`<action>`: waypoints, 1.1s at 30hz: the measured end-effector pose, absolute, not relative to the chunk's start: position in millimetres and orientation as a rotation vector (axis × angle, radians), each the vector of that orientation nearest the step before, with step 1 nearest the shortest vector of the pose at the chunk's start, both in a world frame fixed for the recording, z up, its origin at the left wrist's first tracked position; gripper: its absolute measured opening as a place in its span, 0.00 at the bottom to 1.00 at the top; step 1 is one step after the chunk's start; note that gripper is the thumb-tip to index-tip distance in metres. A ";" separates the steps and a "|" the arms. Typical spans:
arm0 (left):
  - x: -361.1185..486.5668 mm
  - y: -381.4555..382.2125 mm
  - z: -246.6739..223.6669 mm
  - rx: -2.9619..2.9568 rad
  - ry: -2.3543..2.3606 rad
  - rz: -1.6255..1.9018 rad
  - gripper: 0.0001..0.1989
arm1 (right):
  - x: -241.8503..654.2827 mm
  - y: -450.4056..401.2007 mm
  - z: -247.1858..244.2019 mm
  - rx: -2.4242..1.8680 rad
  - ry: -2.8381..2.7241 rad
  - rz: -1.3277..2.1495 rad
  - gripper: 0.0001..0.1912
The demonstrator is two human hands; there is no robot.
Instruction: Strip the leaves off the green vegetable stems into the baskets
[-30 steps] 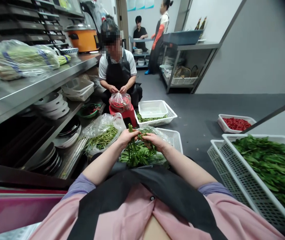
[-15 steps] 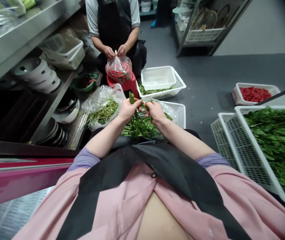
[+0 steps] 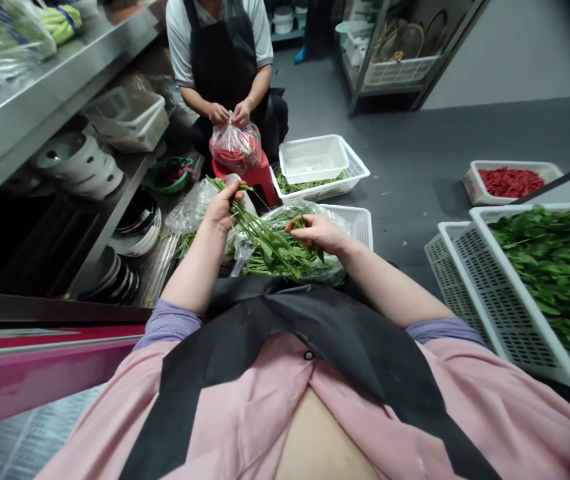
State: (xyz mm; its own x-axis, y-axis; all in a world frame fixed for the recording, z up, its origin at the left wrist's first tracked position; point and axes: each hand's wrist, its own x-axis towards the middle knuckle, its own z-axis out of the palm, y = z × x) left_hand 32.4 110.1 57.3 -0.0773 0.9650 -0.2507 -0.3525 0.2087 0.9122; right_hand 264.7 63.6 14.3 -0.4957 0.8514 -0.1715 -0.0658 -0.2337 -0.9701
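Slender stems (image 3: 265, 241) are grasped by fingers of the left hand (image 3: 221, 205), leaves (image 3: 301, 223) by the right hand (image 3: 323, 232); open floor (image 3: 399, 167) at two o'clock is edged by perforated baskets (image 3: 495, 280).

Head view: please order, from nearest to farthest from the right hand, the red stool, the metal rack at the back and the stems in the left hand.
1. Stems in the left hand: just left of the right hand.
2. Red stool: ahead, left.
3. Metal rack: at the back, to the right.
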 end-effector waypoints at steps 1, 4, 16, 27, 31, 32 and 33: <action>33.1 108.8 56.8 0.727 1.133 1.259 0.12 | 261.3 60.9 17.7 -0.965 -1.399 1.805 0.14; 39.6 102.5 56.2 0.743 1.100 1.246 0.12 | 251.6 56.6 28.9 -0.906 -1.438 1.797 0.15; 73.4 81.4 61.3 0.838 1.181 1.286 0.10 | 234.4 67.0 28.2 -0.933 -1.405 1.866 0.09; 61.2 85.6 52.0 1.041 1.270 1.389 0.14 | 252.3 61.9 30.5 -0.964 -1.205 2.134 0.11; 59.5 87.0 49.8 1.021 1.260 1.434 0.14 | 257.6 57.4 30.3 -0.941 -1.229 2.179 0.12; 59.3 87.1 49.3 1.027 1.264 1.448 0.13 | 258.4 56.6 29.9 -0.927 -1.248 2.182 0.12; 59.1 87.0 49.0 1.036 1.272 1.468 0.14 | 258.9 56.0 29.2 -0.926 -1.269 2.176 0.12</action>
